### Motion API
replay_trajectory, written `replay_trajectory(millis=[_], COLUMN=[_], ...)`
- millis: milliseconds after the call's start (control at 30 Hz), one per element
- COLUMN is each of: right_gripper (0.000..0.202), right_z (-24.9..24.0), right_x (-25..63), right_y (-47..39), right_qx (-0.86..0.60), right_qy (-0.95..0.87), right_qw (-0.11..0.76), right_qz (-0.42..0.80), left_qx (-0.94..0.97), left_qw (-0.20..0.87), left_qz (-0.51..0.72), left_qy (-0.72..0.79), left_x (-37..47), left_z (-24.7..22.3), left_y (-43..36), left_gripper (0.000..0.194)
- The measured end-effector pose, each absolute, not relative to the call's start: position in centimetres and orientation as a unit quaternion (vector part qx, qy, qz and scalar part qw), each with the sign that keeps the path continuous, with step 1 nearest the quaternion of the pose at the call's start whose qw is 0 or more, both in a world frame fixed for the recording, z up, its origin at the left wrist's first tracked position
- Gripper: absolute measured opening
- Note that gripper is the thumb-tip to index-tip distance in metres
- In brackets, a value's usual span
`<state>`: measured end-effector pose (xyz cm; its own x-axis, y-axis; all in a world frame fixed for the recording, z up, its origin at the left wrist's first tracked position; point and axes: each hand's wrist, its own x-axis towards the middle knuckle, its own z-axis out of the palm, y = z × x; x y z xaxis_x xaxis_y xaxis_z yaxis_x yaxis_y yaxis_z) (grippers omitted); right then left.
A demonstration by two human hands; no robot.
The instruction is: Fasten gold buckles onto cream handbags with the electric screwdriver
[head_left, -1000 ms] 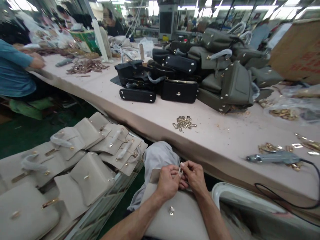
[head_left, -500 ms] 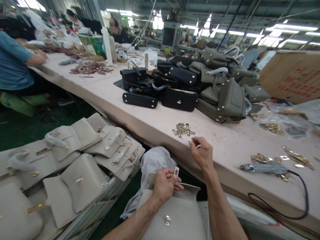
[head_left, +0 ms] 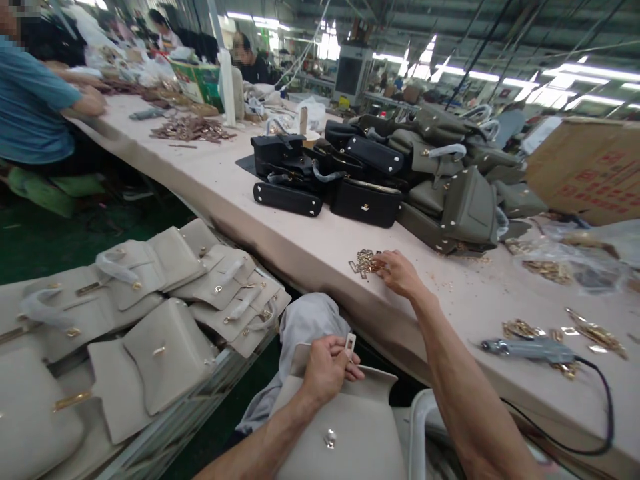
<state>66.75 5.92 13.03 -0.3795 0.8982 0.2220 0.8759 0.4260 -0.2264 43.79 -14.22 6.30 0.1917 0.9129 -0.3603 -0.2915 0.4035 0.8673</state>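
My left hand [head_left: 327,370] is closed on a beige strap end with a slot in it [head_left: 351,342], held upright over a beige handbag [head_left: 345,420] on my lap. A small metal turn-lock [head_left: 330,438] sits on that bag's front. On the table, my right hand [head_left: 400,273] is at the right edge of a small pile of rectangular metal frames [head_left: 365,261]. Its fingers reach out, slightly apart, and touch the pile; no piece can be made out in them.
Beige handbags [head_left: 183,353] fill a crate at my left. Black handbags [head_left: 367,203] and olive handbags [head_left: 470,207] are heaped on the table [head_left: 300,233]. A corded electric screwdriver [head_left: 530,349] lies right, beside gold hardware [head_left: 597,331]. A co-worker [head_left: 35,100] sits far left.
My right hand has moved forward from the table's edge onto the pile of metal frames. My left hand still holds the strap end in nearly the same place.
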Motion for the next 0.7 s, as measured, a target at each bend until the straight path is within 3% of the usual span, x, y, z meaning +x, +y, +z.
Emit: replay_trajectory(millis=[267, 500, 567, 700], right_gripper=[0.024, 0.006, 0.006, 0.028], right_z=[13.1, 14.1, 14.4, 14.6], right_x=[67.2, 66.8, 66.5, 64.3], right_y=[6.4, 5.8, 4.4, -1.0], right_qx=[-0.543, -0.548, -0.558, -0.558], right_qy=[-0.823, -0.81, -0.789, -0.685], right_qw=[0.148, 0.192, 0.242, 0.422], right_qz=[0.084, 0.078, 0.082, 0.201], left_qx=[0.341, 0.337, 0.335, 0.327], left_qw=[0.692, 0.689, 0.688, 0.696], left_qz=[0.434, 0.439, 0.443, 0.447], left_qy=[0.466, 0.468, 0.467, 0.457], left_x=[44.1, 44.1, 44.1, 44.2], left_z=[6.6, 6.6, 6.6, 6.4], left_y=[-14.2, -14.3, -14.3, -14.2], left_gripper=[0.036, 0.038, 0.036, 0.033])
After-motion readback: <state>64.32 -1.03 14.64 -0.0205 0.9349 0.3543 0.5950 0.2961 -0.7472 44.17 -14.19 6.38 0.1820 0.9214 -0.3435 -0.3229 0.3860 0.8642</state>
